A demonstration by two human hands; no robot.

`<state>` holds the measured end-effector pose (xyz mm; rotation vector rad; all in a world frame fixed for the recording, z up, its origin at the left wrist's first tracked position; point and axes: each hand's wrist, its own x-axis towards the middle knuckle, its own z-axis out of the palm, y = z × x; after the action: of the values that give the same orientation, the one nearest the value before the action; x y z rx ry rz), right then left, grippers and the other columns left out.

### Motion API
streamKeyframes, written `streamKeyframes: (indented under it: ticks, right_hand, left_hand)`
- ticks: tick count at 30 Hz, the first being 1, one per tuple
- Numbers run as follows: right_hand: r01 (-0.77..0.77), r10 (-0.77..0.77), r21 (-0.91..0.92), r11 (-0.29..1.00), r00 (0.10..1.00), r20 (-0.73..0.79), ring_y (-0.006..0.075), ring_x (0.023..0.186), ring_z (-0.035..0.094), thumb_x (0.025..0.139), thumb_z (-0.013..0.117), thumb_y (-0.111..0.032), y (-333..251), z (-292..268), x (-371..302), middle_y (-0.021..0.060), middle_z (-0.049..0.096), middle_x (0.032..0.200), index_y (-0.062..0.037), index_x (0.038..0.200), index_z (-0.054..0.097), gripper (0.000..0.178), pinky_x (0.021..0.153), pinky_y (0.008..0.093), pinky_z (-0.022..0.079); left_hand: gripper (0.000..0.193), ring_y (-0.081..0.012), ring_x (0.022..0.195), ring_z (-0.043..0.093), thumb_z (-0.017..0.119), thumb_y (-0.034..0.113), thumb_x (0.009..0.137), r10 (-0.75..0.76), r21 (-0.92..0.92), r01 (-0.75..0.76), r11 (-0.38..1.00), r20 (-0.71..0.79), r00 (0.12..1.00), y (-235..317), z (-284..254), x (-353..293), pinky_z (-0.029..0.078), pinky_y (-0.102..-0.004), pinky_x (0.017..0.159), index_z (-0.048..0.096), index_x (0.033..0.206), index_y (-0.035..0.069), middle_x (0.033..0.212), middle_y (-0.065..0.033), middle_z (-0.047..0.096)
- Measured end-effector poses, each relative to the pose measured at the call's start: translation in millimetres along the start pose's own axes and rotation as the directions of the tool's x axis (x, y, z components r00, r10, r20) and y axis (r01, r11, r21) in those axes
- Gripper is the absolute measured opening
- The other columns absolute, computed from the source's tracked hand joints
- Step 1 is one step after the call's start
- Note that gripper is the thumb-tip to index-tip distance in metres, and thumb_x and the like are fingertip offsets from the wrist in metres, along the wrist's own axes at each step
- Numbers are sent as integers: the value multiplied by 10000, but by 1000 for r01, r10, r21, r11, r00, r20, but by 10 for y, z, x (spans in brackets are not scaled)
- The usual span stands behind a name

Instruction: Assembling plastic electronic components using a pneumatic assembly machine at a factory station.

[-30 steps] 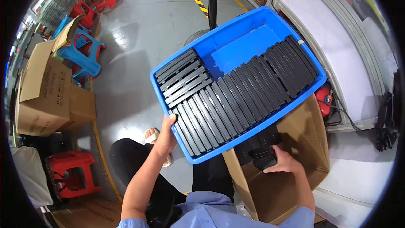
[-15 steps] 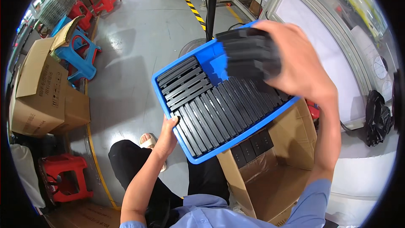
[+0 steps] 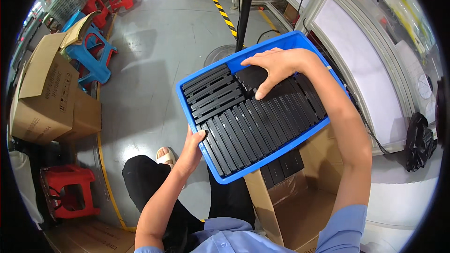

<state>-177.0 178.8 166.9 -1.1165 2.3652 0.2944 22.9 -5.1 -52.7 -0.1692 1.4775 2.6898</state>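
My left hand (image 3: 193,146) grips the near rim of the blue tray (image 3: 300,42), and my open right hand (image 3: 276,68) presses flat on stiff, probably light black plates (image 3: 243,126) under it, best held by edges.

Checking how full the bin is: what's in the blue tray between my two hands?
In the head view, rows of flat black slabs standing on edge fill the blue tray between the left hand and right hand.

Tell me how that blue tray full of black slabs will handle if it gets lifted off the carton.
The blue tray is packed with black slabs, so probably heavy. It overhangs the carton, with the left hand steadying its edge, so it may tip.
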Motion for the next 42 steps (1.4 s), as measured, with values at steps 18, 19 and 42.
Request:
streamKeyframes:
  ticks: [18, 19, 42]
  right_hand:
    - [218, 6, 13, 976, 34, -999, 207, 778, 615, 954, 468, -266, 97, 652, -277, 67, 653, 841, -73, 990, 653, 270, 771, 341, 457]
    - [226, 83, 62, 972, -83, -993, 190, 724, 614, 964, 447, -236, 79, 809, -621, 69, 652, 790, -41, 982, 641, 275, 736, 332, 468]
    - [243, 839, 853, -462, -191, 509, 297, 1121, 531, 769, 704, -304, 1288, 6425, 123, 192, 550, 1257, 86, 1208, 532, 612, 976, 369, 391]
  left_hand:
    - [783, -262, 1148, 505, 522, 597, 784, -117, 93, 141, 986, -225, 967, 141, 7, 138, 385, -371, 984, 434, 1307, 21, 1261, -148, 518]
    - [797, -264, 1127, 513, 533, 605, 774, -151, 78, 172, 982, -224, 963, 146, 57, 145, 397, -375, 970, 431, 1309, 22, 1249, -142, 524]
    - [867, -300, 1164, 482, 584, 627, 727, -65, 98, 96, 991, -278, 958, 366, 84, -24, 389, -429, 988, 403, 1344, 45, 1310, -156, 482]
